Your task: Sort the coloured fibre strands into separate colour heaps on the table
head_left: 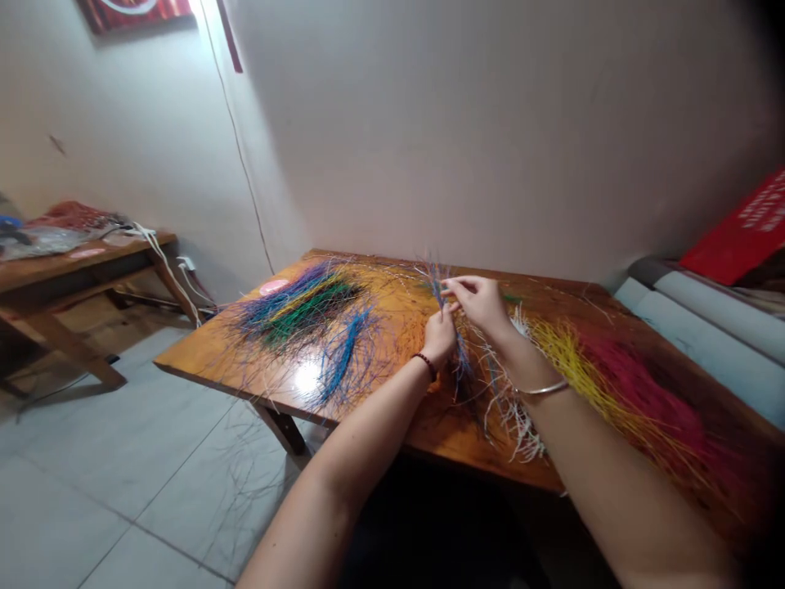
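My left hand point(440, 334), with a beaded bracelet at the wrist, is closed round a thin bundle of bluish strands point(463, 357). The strands stand up above the fist and hang out below it. Just above, my right hand point(482, 303) pinches at the upper part of the same bundle; whether it holds one strand or several is too small to tell. Left of my hands lie a loose blue bunch point(344, 356) and a larger pile of purple, yellow and green strands point(307, 303). White strands point(527, 433) lie under my right forearm.
Yellow strands point(589, 384) and magenta strands point(643, 393) lie along the right of the wooden table point(202, 356). Grey-white rolls point(717, 319) and a red printed sheet point(736, 233) are beyond its right edge. Another table point(49, 278) with cables stands at the left.
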Tool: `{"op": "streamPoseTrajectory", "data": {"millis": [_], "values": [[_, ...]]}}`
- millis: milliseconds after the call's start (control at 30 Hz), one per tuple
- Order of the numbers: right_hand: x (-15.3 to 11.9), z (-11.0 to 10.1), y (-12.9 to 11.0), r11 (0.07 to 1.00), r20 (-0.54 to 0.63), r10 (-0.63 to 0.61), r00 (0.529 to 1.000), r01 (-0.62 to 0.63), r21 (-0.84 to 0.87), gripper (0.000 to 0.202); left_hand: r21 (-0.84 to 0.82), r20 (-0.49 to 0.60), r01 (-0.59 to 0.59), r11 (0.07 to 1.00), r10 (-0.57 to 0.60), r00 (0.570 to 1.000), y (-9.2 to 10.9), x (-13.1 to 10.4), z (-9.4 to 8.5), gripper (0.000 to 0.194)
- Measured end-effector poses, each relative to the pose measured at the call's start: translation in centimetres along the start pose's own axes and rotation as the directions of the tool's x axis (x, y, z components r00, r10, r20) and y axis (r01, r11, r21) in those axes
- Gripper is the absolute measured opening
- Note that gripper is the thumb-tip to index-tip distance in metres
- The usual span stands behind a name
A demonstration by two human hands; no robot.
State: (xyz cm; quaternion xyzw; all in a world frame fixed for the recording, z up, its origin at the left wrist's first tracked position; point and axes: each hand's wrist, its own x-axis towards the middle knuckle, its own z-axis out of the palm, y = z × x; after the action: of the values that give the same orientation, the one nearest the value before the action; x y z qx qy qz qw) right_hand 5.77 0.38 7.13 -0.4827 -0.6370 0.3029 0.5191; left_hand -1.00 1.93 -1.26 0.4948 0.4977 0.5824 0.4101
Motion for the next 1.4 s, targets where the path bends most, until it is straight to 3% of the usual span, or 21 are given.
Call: {"op": "streamPoseTrajectory", "data": {"millis": [67, 100, 200, 300, 367, 667, 900, 1200, 1267, 1400], "values": [[-0.2, -2.7, 3.3, 0.999, -0.234, 0.019, 0.972, -0.027, -0.031, 0.029, -0.037, 0.030, -0.018, 0.999, 0.019, 0.999, -0.3, 0.1, 0.6, 0.037], [-0.5, -3.7, 4.7, 0.998, -0.277, 0.063, 0.959, -0.065, 0.000, 0.030, -0.059, 0.047, -0.031, 0.998, 0.033, 0.998, -0.3, 0.1, 0.8, 0.044], [-1.2, -4.8, 7.1, 0.962, -0.196, 0.229, 0.954, -0.190, 0.196, 0.028, -0.115, 0.114, -0.068, 0.991, 0.081, 0.990, -0.1, 0.0, 0.7, 0.051], [-1.5, -4.6, 6.7, 0.888, -0.001, 0.289, 0.957, -0.268, 0.374, 0.025, -0.142, 0.198, -0.080, 0.987, 0.108, 0.974, 0.5, -0.4, 0.5, 0.051], [-1.5, -4.3, 6.0, 0.859, 0.059, 0.272, 0.960, -0.270, 0.435, 0.022, -0.145, 0.248, -0.072, 0.987, 0.107, 0.963, 0.8, -0.7, 0.6, 0.050], [-1.6, -4.2, 5.8, 0.853, -0.006, 0.217, 0.976, -0.186, 0.488, 0.015, -0.227, 0.423, 0.051, 0.973, 0.052, 0.904, 1.6, -1.9, 0.6, 0.052], [-1.5, -3.6, 6.0, 0.805, -0.030, 0.306, 0.952, -0.241, 0.542, 0.002, -0.316, 0.402, 0.095, 0.944, 0.043, 0.914, 1.4, -1.9, 0.9, 0.057], [-2.0, -3.0, 5.8, 0.736, -0.011, 0.429, 0.903, -0.342, 0.585, 0.004, -0.411, 0.341, 0.147, 0.900, 0.002, 0.940, 1.0, -2.1, 1.3, 0.052], [-2.0, -3.2, 5.6, 0.697, 0.028, 0.437, 0.899, -0.359, 0.620, 0.005, -0.416, 0.349, 0.148, 0.897, 0.007, 0.937, 1.1, -2.1, 1.3, 0.051], [-2.0, -4.0, 5.3, 0.535, 0.131, 0.426, 0.895, -0.366, 0.761, 0.007, -0.394, 0.395, 0.157, 0.906, 0.013, 0.919, 1.2, -2.1, 1.2, 0.051]]}}
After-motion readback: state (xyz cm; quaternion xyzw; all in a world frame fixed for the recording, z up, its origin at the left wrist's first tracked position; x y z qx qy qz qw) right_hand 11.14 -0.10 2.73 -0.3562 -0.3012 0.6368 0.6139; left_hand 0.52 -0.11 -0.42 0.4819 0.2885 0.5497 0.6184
